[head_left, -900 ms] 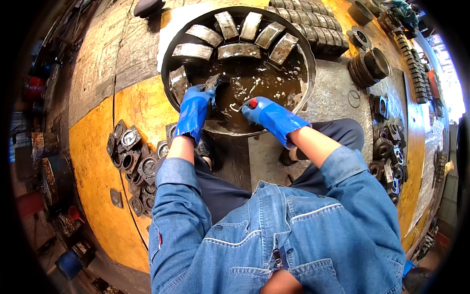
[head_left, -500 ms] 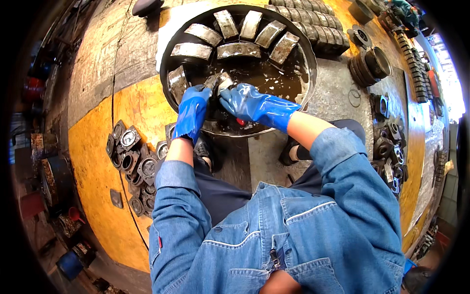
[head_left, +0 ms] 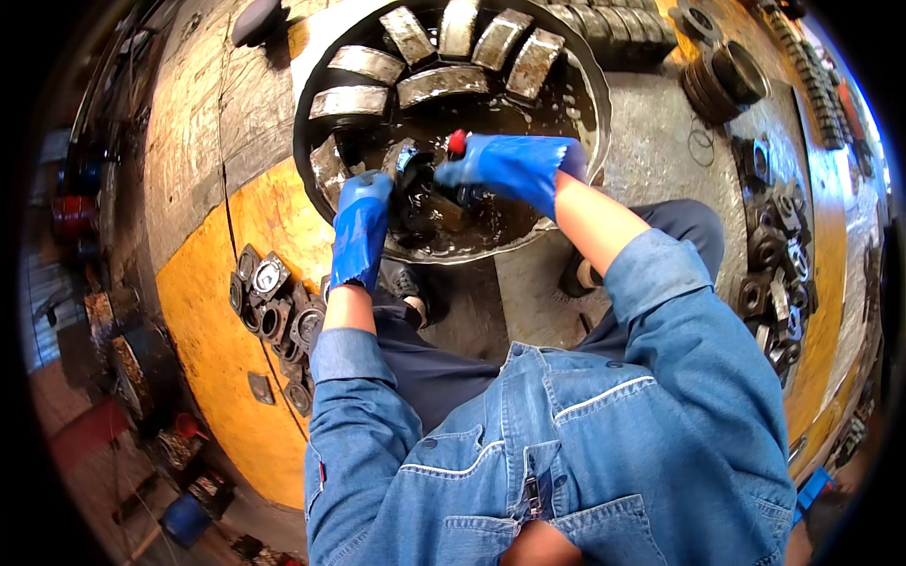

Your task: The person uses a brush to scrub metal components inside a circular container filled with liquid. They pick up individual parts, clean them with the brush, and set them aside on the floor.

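Both of my hands, in blue rubber gloves, work over a large round metal tub [head_left: 304,156] of dark, wet liquid. My left hand [head_left: 366,193] grips the near-left edge of a dark, wet metal part [head_left: 411,193], its fingers partly hidden. My right hand [head_left: 479,165], closed and a little blurred, holds a red-ended tool [head_left: 458,141] whose red end sticks up past the glove. The tool's working end is hidden or smeared by motion next to the metal part. Curved metal blocks [head_left: 444,87] stand in the far half of the tub, and another curved block [head_left: 328,170] leans beside my left hand.
Rows of similar metal blocks [head_left: 604,28] stand beyond the tub at right. Metal rings [head_left: 722,85] and loose flanged parts [head_left: 774,245] lie on the right. More flanged parts [head_left: 274,311] are piled on the yellow floor plate [head_left: 212,377] at left. A dark stool [head_left: 260,21] stands far left.
My right hand has taken up the red-ended tool, which lay low in the tub before. My left hand still holds the metal part. The view has shifted slightly.
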The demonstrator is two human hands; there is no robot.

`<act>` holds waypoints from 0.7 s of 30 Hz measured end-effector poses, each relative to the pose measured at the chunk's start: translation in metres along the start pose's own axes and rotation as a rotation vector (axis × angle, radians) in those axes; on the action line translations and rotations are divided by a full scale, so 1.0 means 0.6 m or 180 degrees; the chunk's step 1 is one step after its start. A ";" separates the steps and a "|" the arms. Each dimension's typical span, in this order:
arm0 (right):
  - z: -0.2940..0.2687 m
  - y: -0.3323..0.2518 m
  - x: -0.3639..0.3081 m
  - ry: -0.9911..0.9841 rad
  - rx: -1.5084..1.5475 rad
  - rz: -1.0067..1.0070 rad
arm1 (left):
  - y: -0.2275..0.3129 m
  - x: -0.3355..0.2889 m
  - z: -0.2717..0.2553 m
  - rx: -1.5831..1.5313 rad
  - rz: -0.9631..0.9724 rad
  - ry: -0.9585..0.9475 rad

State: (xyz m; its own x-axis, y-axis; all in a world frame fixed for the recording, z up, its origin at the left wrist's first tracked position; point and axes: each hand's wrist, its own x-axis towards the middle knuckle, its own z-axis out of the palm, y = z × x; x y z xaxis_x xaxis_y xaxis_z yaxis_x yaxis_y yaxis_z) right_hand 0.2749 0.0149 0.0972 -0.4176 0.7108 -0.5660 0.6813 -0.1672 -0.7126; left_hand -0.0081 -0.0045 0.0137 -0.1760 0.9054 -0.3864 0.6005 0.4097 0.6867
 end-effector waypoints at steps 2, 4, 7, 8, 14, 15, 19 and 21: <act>0.031 0.048 -0.020 0.0331 0.1881 -0.0065 | -0.012 0.008 0.006 -0.0216 -0.0198 0.0113; 0.072 0.073 -0.030 0.0470 0.4001 -0.0083 | -0.033 0.023 0.006 -0.0396 -0.0195 0.0159; 0.144 0.114 0.028 0.0686 0.5224 0.0117 | -0.012 0.008 0.014 -0.0631 -0.0295 0.0299; 0.165 0.114 0.050 0.0900 0.5333 0.0069 | -0.004 0.013 0.013 -0.0849 -0.0246 0.0255; 0.169 0.028 0.093 0.1133 0.7765 0.2065 | -0.046 0.026 -0.012 -0.0648 -0.0281 0.0331; 0.208 0.080 0.108 0.1351 0.7554 0.0056 | -0.038 0.044 0.001 -0.0524 -0.0204 0.0266; 0.123 0.087 0.042 0.0318 0.4339 -0.0524 | -0.027 -0.009 -0.006 -0.0716 -0.0303 0.0258; 0.070 0.065 0.049 0.0363 0.1249 -0.0983 | -0.015 -0.023 -0.020 -0.0551 -0.0260 0.0374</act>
State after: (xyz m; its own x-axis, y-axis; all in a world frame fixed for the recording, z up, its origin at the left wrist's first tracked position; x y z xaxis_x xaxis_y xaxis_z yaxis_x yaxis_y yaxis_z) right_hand 0.2639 0.0008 0.0352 -0.4807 0.8339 -0.2712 0.2503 -0.1660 -0.9538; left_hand -0.0204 -0.0191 0.0204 -0.3143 0.8710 -0.3776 0.4394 0.4861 0.7554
